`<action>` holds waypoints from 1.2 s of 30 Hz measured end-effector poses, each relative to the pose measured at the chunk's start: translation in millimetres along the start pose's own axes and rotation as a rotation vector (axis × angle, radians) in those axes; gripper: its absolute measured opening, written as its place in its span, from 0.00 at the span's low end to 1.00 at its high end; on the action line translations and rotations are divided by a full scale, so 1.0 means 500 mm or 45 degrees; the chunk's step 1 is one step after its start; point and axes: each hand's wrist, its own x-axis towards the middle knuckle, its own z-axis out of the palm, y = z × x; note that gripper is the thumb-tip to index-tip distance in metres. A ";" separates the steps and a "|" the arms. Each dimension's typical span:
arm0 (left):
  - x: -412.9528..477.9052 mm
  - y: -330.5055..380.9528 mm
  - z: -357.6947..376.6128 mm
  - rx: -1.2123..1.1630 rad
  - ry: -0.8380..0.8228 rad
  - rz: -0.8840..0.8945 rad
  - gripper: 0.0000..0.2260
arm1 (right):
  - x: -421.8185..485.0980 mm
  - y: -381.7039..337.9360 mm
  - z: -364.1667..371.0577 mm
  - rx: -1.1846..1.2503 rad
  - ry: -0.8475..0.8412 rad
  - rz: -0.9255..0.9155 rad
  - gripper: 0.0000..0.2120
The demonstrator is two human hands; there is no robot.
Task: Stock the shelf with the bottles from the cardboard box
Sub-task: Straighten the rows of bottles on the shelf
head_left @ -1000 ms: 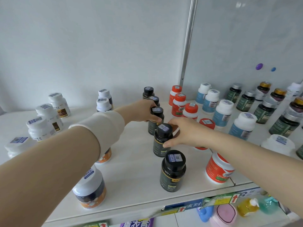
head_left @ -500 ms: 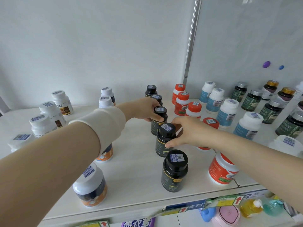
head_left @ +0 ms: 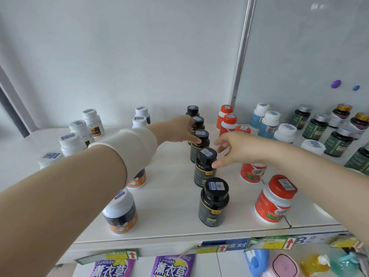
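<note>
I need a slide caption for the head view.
Left hand and right hand touch black plastic bottles in a row on a white shelf.

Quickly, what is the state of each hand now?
Left hand: thumb on the farther black bottle, fingers hidden; cannot tell.
Right hand: open, thumb touching the nearer black bottle.

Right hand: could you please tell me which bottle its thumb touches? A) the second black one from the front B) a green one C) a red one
A: the thumb of the right hand meets the shoulder of the second black bottle from the front.
</note>
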 end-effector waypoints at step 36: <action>-0.133 -0.260 -0.101 0.006 0.110 -0.003 0.31 | 0.044 -0.259 0.185 0.387 0.275 -0.017 0.32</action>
